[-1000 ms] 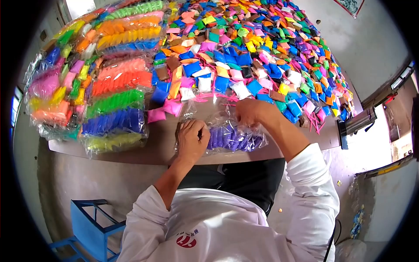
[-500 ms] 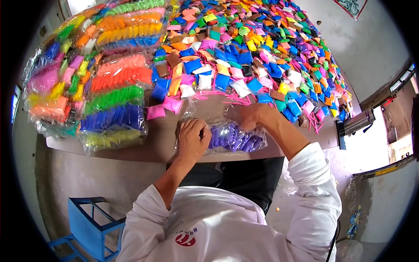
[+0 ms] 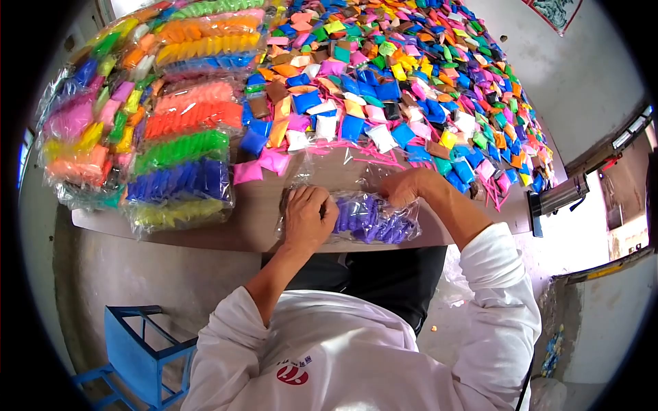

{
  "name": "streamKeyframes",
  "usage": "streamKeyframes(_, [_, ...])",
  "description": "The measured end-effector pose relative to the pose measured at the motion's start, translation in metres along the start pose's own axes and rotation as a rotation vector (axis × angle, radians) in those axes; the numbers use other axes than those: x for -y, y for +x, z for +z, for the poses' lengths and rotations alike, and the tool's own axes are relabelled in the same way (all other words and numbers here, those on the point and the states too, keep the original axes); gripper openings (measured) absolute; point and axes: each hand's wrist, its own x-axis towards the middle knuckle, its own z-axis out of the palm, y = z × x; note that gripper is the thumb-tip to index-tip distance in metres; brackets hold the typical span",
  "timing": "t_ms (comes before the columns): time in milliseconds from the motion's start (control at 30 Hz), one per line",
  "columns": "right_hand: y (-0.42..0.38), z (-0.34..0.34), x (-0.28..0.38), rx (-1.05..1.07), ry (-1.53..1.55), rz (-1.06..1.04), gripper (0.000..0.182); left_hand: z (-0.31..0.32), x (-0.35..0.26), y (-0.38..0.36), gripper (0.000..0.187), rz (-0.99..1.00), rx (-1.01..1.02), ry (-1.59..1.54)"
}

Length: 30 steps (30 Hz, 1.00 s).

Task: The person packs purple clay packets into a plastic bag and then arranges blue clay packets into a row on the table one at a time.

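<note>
A clear plastic bag (image 3: 370,236) of purple packets (image 3: 363,214) lies flat near the front edge of the table, between my hands. My left hand (image 3: 310,216) is closed over the bag's left end, its fingers curled and gripping the film. At the bag's upper right corner, my right hand (image 3: 401,190) is bent downward with its fingers closed on the plastic; its fingertips are partly hidden. Loose film stands up behind both hands. Two pink packets (image 3: 274,162) rest on the table just beyond my left hand.
Filled bags of colour-sorted packets, such as a blue one (image 3: 179,181) and a green one (image 3: 181,152), are stacked at the left. A wide heap of mixed packets (image 3: 411,89) and pink sticks (image 3: 373,156) covers the back. A blue stool (image 3: 137,353) stands at lower left.
My right hand has shifted slightly and sits lower against the bag's right corner. My left hand stays on the left end, moved a little right. The purple packets look slightly rearranged.
</note>
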Motion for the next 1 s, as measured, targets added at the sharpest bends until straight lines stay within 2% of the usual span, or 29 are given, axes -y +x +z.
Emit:
streamKeyframes(100, [-0.009,-0.003,0.007,-0.033,-0.053,-0.084,0.055,0.001,0.000,0.000,0.007,0.010,-0.016,-0.010])
streamKeyframes(133, [-0.013,-0.004,0.012,-0.030,-0.052,-0.083,0.055,0.001,0.000,0.000,0.007,0.013,-0.017,-0.010])
streamKeyframes(200, [-0.018,-0.003,0.024,-0.039,-0.042,0.049,0.058,0.000,-0.001,-0.001,0.007,0.017,-0.015,-0.011])
streamKeyframes(333, [0.003,0.012,0.004,-0.012,-0.030,0.004,0.058,0.001,0.000,0.000,0.006,0.021,-0.006,-0.015])
streamKeyframes(400, [0.004,0.018,-0.004,-0.197,0.101,-0.243,0.054,-0.001,0.000,-0.001,0.006,0.030,-0.007,-0.019])
streamKeyframes(533, [-0.014,0.004,0.013,-0.224,0.131,-0.115,0.049,0.003,-0.002,-0.002,0.006,0.006,-0.010,-0.004])
streamKeyframes(600, [-0.022,-0.007,0.032,-0.270,-0.033,-0.008,0.045,0.001,0.001,-0.002,0.006,0.002,0.003,0.004])
streamKeyframes(700, [-0.008,-0.002,0.033,-0.286,-0.155,-0.051,0.043,0.002,0.001,-0.001,0.006,0.046,-0.010,0.004])
streamKeyframes(900, [-0.001,0.007,0.012,-0.332,-0.088,-0.059,0.043,0.000,-0.001,0.000,0.006,0.028,0.002,0.006])
streamKeyframes(933, [-0.002,0.003,0.014,-0.329,-0.087,-0.059,0.043,0.000,-0.001,-0.001,0.006,0.033,0.004,-0.004])
streamKeyframes(1000, [-0.002,-0.008,0.015,-0.084,-0.215,-0.024,0.044,-0.001,-0.001,-0.002,0.006,0.034,0.013,-0.013])
